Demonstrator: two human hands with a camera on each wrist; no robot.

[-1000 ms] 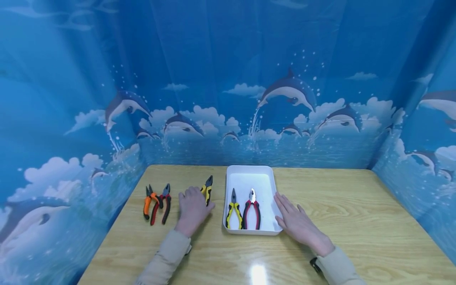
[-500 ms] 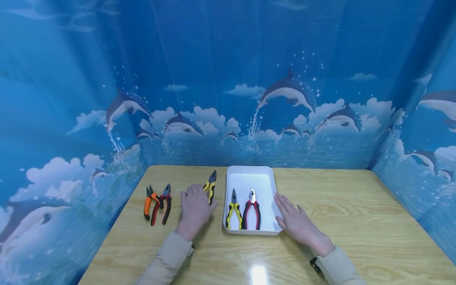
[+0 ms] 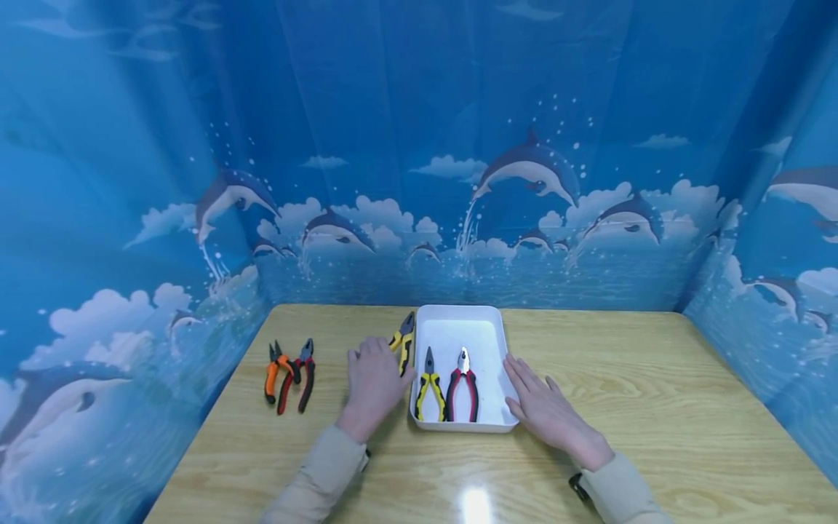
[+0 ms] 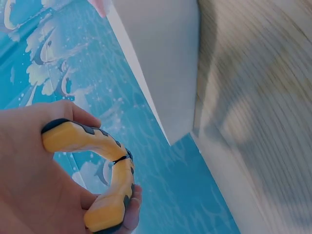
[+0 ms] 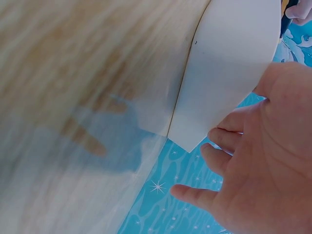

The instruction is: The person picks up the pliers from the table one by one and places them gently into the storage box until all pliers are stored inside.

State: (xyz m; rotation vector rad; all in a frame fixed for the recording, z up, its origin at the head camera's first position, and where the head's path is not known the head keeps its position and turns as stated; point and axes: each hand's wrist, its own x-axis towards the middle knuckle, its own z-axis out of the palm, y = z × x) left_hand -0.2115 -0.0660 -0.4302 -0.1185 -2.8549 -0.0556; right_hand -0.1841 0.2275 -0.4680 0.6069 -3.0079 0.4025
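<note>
My left hand [image 3: 374, 378] grips yellow-and-black pliers [image 3: 402, 342] just left of the white tray [image 3: 458, 320], jaws pointing away from me. In the left wrist view my fingers [image 4: 29, 146] curl round the yellow handles [image 4: 105, 175], with the tray's outer wall [image 4: 165, 63] close by. Inside the tray lie yellow-handled pliers [image 3: 430, 386] and red-handled pliers [image 3: 463, 386]. My right hand [image 3: 540, 404] lies flat with straight fingers against the tray's right side; the right wrist view shows its fingers [image 5: 229, 141] touching the tray wall [image 5: 229, 63].
Orange-handled pliers [image 3: 273, 370] and red-and-black pliers [image 3: 297, 375] lie side by side on the wooden table [image 3: 641, 393] at the left. Blue dolphin-print curtains [image 3: 419, 145] wall in the table at the back and on both sides.
My left hand has carried the yellow-and-black pliers to the right, from the bare table to the tray's left edge. The right hand has stayed put.
</note>
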